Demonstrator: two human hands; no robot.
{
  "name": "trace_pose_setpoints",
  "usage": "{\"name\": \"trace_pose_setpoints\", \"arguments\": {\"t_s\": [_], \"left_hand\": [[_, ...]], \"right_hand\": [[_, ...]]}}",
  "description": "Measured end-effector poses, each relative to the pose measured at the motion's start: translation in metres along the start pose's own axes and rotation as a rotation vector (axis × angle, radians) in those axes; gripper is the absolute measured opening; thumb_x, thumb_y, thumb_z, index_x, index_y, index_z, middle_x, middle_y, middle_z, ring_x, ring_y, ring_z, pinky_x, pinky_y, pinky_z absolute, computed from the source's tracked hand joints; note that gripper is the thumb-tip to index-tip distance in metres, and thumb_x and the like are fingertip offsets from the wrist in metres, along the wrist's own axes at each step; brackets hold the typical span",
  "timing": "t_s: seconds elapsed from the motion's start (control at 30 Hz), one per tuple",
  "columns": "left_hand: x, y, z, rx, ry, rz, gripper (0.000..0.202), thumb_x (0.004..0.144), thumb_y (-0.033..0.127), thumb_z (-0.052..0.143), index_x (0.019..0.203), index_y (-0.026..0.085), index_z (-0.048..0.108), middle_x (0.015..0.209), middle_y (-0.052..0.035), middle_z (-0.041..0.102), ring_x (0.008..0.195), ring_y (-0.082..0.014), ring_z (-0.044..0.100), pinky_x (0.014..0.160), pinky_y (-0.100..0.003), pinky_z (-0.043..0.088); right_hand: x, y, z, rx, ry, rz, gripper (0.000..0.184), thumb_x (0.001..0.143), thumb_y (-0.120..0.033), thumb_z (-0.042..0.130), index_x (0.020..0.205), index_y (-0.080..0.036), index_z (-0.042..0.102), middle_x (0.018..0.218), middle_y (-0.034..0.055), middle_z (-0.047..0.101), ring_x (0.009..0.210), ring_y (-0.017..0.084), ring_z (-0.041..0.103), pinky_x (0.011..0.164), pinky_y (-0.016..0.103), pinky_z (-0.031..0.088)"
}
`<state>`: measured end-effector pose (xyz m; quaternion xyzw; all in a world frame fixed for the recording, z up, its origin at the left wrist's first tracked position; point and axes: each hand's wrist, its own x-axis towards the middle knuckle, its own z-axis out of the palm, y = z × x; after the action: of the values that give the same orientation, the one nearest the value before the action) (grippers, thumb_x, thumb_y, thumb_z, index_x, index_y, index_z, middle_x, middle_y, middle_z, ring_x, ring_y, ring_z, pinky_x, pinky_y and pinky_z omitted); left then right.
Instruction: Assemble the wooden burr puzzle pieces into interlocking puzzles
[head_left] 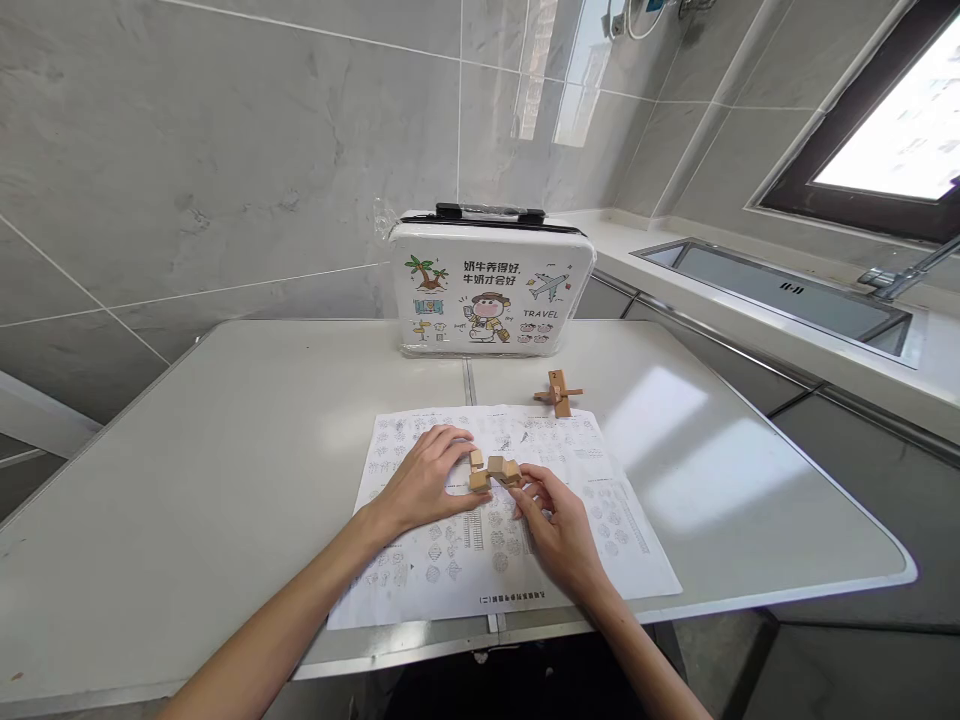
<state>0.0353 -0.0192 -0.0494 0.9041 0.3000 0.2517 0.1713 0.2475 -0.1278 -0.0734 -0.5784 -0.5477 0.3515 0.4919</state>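
Over the printed instruction sheet (525, 590), both hands hold notched wooden puzzle pieces. My left hand (431, 475) grips a light wooden piece (478, 480) between thumb and fingers, from its left side. My right hand (555, 520) pinches another wooden puzzle piece (504, 468) with thumb and forefinger. The two pieces meet or nearly touch; whether they are joined I cannot tell. Beyond the sheet's far edge stands a cross-shaped wooden puzzle (559, 393) marked with a 2, touched by neither hand.
A white cartoon-printed case (487, 290) with a black handle stands at the back of the white folding table (247, 480), near the tiled wall (262, 150). To the right is a counter with a sink (787, 290) and a tap (892, 280).
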Motion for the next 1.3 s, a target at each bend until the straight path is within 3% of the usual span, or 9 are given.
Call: {"name": "trace_pose_setpoints", "arguments": {"t_s": [0.13, 0.3, 0.43, 0.6, 0.8, 1.07, 1.3], "left_hand": [[0.000, 0.006, -0.005, -0.044, 0.015, 0.041, 0.064, 0.080, 0.056, 0.085, 0.130, 0.023, 0.063, 0.140, -0.0163, 0.062, 0.133, -0.0358, 0.054, 0.111, -0.054, 0.047], [0.000, 0.013, -0.008, -0.092, 0.017, 0.089, 0.024, 0.097, 0.044, 0.070, 0.112, 0.024, 0.069, 0.124, -0.0106, 0.070, 0.122, -0.0297, 0.060, 0.105, -0.047, 0.048], [0.001, 0.015, -0.007, -0.086, 0.050, 0.094, 0.014, 0.102, 0.035, 0.064, 0.108, 0.024, 0.070, 0.114, -0.0084, 0.072, 0.113, -0.0264, 0.063, 0.100, -0.043, 0.049], [0.002, 0.014, -0.007, -0.026, 0.170, 0.012, 0.013, 0.101, 0.031, 0.062, 0.095, 0.021, 0.069, 0.106, -0.0077, 0.072, 0.103, -0.0245, 0.063, 0.094, -0.042, 0.050], [0.002, 0.003, -0.009, 0.157, 0.313, -0.106, 0.015, 0.095, 0.030, 0.065, 0.082, 0.022, 0.062, 0.103, -0.0073, 0.072, 0.101, -0.0261, 0.064, 0.090, -0.043, 0.051], [0.000, -0.001, -0.006, 0.338, 0.242, -0.067, 0.019, 0.087, 0.021, 0.062, 0.072, 0.023, 0.052, 0.091, -0.0072, 0.070, 0.092, -0.0264, 0.064, 0.081, -0.043, 0.050], [-0.001, 0.006, -0.005, 0.269, 0.132, 0.003, 0.023, 0.078, 0.023, 0.066, 0.065, 0.023, 0.048, 0.094, -0.0077, 0.066, 0.091, -0.0266, 0.062, 0.079, -0.042, 0.049]], "right_hand": [[0.001, 0.000, 0.000, -0.008, 0.041, 0.027, 0.033, 0.102, -0.048, 0.058, 0.120, -0.021, 0.065, 0.087, 0.0062, 0.071, 0.074, 0.022, 0.066, 0.068, 0.034, 0.053], [0.001, 0.000, 0.000, -0.015, 0.046, 0.027, 0.034, 0.103, -0.049, 0.057, 0.120, -0.021, 0.065, 0.086, 0.0063, 0.070, 0.074, 0.022, 0.066, 0.069, 0.034, 0.053], [0.000, -0.001, 0.000, 0.001, 0.012, 0.027, 0.034, 0.103, -0.050, 0.057, 0.120, -0.021, 0.064, 0.089, 0.0064, 0.070, 0.074, 0.022, 0.066, 0.065, 0.032, 0.051], [0.000, -0.007, 0.000, -0.026, -0.068, 0.011, 0.031, 0.103, -0.049, 0.057, 0.115, -0.022, 0.067, 0.091, 0.0068, 0.071, 0.073, 0.021, 0.065, 0.062, 0.031, 0.050], [-0.001, -0.005, 0.003, -0.067, 0.058, 0.025, 0.035, 0.102, -0.054, 0.058, 0.110, -0.021, 0.066, 0.090, 0.0080, 0.070, 0.078, 0.023, 0.063, 0.065, 0.032, 0.049], [-0.004, 0.004, 0.008, -0.365, 0.112, -0.016, 0.026, 0.104, -0.048, 0.055, 0.103, -0.023, 0.059, 0.085, 0.0050, 0.066, 0.076, 0.023, 0.060, 0.068, 0.033, 0.044], [-0.001, 0.006, 0.012, -0.492, 0.154, -0.080, 0.022, 0.103, -0.043, 0.055, 0.093, -0.024, 0.053, 0.077, 0.0014, 0.058, 0.069, 0.021, 0.057, 0.065, 0.031, 0.039]]}}
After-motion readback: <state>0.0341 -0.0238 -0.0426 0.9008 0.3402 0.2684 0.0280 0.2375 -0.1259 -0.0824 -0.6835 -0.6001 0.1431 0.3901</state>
